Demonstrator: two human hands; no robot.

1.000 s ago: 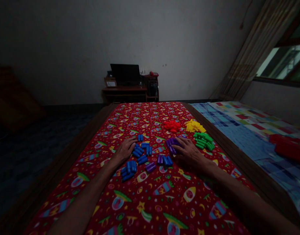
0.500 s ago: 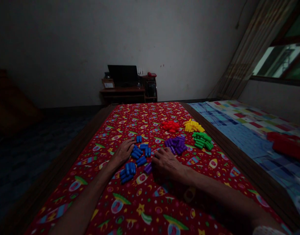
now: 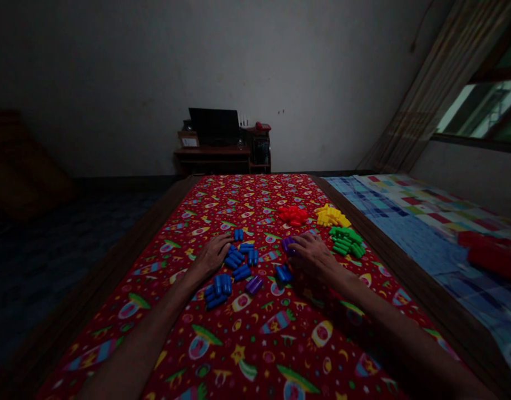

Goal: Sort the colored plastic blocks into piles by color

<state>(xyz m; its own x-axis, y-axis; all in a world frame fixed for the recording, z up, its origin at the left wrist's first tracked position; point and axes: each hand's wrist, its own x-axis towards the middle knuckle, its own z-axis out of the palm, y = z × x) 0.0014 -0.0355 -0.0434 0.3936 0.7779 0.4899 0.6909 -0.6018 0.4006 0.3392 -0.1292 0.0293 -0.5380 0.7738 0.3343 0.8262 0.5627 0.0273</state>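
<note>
Small plastic pegs lie sorted by colour on a red rocket-print cloth [image 3: 247,344]. My left hand [image 3: 211,256] lies flat, fingers stretched, touching the left side of the blue pegs [image 3: 234,264]. My right hand [image 3: 316,256] rests palm down on the purple pegs [image 3: 287,246], covering most of that pile; its fingers are curled over them. A single purple peg [image 3: 254,284] and a pair of blue pegs [image 3: 283,273] lie between my hands. Red pegs [image 3: 292,214], yellow pegs [image 3: 331,215] and green pegs [image 3: 346,240] sit in separate piles beyond my right hand.
The cloth covers a wooden-edged surface [image 3: 409,266]. A checked blanket [image 3: 426,222] with a red object [image 3: 491,256] lies to the right. A small desk with a dark screen [image 3: 216,141] stands at the far wall. A curtained window [image 3: 476,105] is at upper right.
My right hand went from the purple pile toward the loose pegs in the middle, then back onto the purple pile. One loose purple peg is gone from the middle. My left hand stayed put.
</note>
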